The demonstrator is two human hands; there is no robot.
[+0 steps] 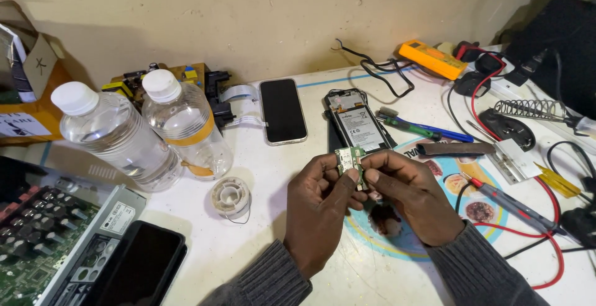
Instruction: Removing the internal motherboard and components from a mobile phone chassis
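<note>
Both of my hands meet over the middle of the white table. My left hand (320, 210) and my right hand (410, 197) pinch a small green circuit board (349, 157) between thumbs and fingertips, holding it upright above the table. Just behind the board lies an opened phone (358, 124) with its back off and its battery showing. Under my right hand sits a round printed mat (462, 185).
Two clear plastic bottles (186, 123) (115, 135) stand at left, a solder spool (230, 196) beside them. A black phone (282, 110) lies face up behind; another (139, 269) rests on an electronics unit (43, 244). A yellow multimeter (433, 59), red probe leads (515, 206), a soldering iron stand (528, 110) and a screwdriver (422, 129) crowd the right.
</note>
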